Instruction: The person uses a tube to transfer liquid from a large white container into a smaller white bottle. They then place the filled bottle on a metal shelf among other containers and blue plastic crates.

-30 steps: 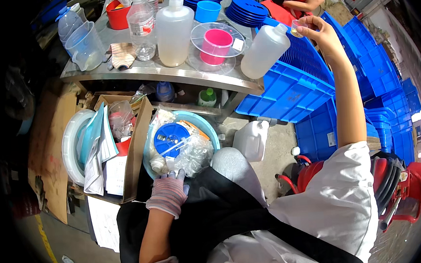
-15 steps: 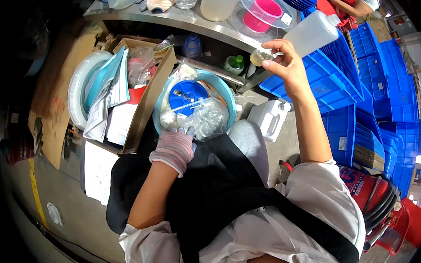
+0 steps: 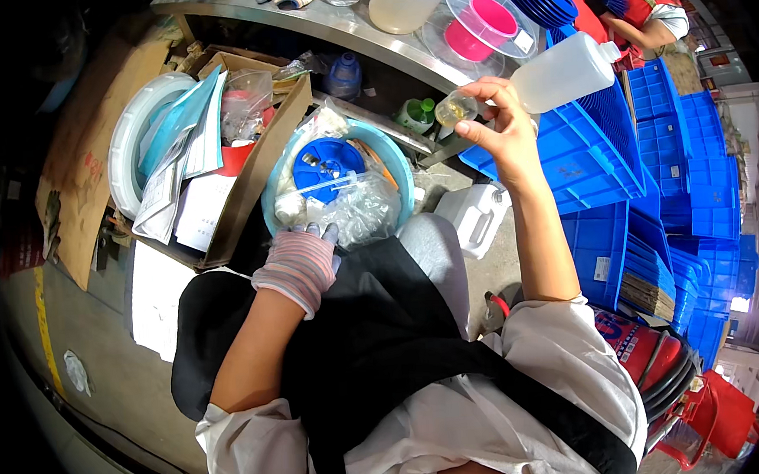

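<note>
On the far left, the cardboard box [image 3: 253, 166] stands beside the tub [image 3: 404, 168], its near wall slanting toward the lap. The left hand [image 3: 299, 266], in a striped glove, lies at the tub's near rim, fingers stretched out and slightly apart; nothing shows in its grasp, though its palm is hidden. Beyond its fingertips, inside the tub, are a blue reel [image 3: 318, 156] and a clear plastic bag [image 3: 362, 210].

Farther right and higher in view is the small clear cup [image 3: 454, 109], with something yellowish in it. It lies at the left end of the right hand [image 3: 505, 134], which is bare and pinches it between thumb and fingers; the left hand is well apart, down and to the left. The cup's long axis is hard to tell.

The metal edge of the tabletop [image 3: 314, 22] slants down behind the cup. Open room lies between the forearms, over the lap. Just right of the fingers, a translucent bottle [image 3: 565, 73] points its neck right; whether they touch is unclear. A blue crate [image 3: 571, 173] bounds the right forearm's outer side.
</note>
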`<state>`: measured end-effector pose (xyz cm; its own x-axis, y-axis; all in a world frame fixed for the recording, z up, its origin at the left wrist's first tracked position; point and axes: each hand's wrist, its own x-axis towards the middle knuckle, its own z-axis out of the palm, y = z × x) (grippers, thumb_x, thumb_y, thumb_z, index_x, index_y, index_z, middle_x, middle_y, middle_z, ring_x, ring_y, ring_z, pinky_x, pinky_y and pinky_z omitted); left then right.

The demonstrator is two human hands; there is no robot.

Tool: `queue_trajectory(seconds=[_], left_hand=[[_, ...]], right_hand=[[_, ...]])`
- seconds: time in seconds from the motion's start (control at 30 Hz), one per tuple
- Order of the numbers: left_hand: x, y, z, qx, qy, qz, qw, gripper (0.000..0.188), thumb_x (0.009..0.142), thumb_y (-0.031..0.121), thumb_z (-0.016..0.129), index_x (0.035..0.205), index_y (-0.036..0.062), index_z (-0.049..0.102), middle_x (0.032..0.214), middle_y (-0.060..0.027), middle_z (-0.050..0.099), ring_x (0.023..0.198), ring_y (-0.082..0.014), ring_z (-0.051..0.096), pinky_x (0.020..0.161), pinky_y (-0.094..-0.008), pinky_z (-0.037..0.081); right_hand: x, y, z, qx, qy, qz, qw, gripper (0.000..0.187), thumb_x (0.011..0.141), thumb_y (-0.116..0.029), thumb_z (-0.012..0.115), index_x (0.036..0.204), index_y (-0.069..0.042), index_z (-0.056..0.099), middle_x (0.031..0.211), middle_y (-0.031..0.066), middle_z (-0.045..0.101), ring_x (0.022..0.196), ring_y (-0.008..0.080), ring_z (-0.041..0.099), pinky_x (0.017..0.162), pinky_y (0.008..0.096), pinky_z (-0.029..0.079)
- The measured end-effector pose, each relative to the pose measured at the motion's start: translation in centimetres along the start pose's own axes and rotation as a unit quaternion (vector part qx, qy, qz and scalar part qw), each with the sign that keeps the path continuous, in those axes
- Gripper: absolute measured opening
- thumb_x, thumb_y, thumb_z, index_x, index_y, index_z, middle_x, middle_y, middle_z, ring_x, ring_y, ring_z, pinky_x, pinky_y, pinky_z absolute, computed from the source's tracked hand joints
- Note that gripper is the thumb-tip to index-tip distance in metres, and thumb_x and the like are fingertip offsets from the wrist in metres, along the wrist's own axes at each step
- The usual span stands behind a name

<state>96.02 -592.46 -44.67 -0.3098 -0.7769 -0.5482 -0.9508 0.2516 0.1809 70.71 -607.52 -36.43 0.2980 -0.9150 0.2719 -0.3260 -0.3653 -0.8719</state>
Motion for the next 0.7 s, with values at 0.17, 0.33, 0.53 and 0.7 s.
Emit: queue_trajectory(seconds=[0.17, 0.33, 0.53, 0.7], left_hand=[[-0.2, -0.1, 0.2, 0.000, -0.006, -0.007, 1.000, 0.057, 0.091, 0.040, 0.050, 0.139, 0.0109, 0.045, 0.126, -0.0156, 0.058, 0.115, -0.0306, 0.056, 0.097, -0.0420, 0.042], [-0.4, 0.0, 0.2, -0.001, 0.020, 0.005, 1.000, 0.056, 0.091, 0.040, 0.049, 0.139, 0.0098, 0.046, 0.125, -0.0162, 0.059, 0.113, -0.0301, 0.058, 0.094, -0.0412, 0.043], [-0.5, -0.2, 0.3, -0.006, 0.020, 0.011, 1.000, 0.056, 0.091, 0.039, 0.050, 0.138, 0.0092, 0.046, 0.127, -0.0168, 0.058, 0.111, -0.0288, 0.059, 0.094, -0.0416, 0.044], [-0.7, -0.3, 0.7, -0.001, 0.017, 0.000, 1.000, 0.055, 0.091, 0.038, 0.051, 0.136, 0.0090, 0.048, 0.125, -0.0161, 0.059, 0.110, -0.0287, 0.060, 0.092, -0.0419, 0.045]], right_hand=[[-0.2, -1.1, -0.2, -0.057, -0.020, -0.017, 0.998, 0.045, 0.064, -0.020, 0.084, 0.105, -0.012, 0.067, 0.111, 0.0022, 0.051, 0.102, 0.0148, 0.048, 0.083, 0.0273, 0.037], [-0.6, -1.3, -0.4, -0.052, -0.036, -0.024, 0.998, 0.045, 0.064, -0.018, 0.084, 0.105, -0.011, 0.067, 0.112, 0.0019, 0.051, 0.104, 0.0155, 0.047, 0.085, 0.0273, 0.036], [-1.0, -1.1, -0.7, -0.019, -0.042, -0.014, 0.999, 0.048, 0.063, -0.022, 0.085, 0.106, -0.009, 0.067, 0.118, 0.0033, 0.049, 0.105, 0.0138, 0.045, 0.085, 0.0259, 0.034], [-1.0, -1.5, -0.8, 0.002, -0.027, -0.016, 1.000, 0.044, 0.065, -0.022, 0.083, 0.105, -0.011, 0.068, 0.114, 0.0021, 0.051, 0.105, 0.0144, 0.047, 0.084, 0.0257, 0.036]])
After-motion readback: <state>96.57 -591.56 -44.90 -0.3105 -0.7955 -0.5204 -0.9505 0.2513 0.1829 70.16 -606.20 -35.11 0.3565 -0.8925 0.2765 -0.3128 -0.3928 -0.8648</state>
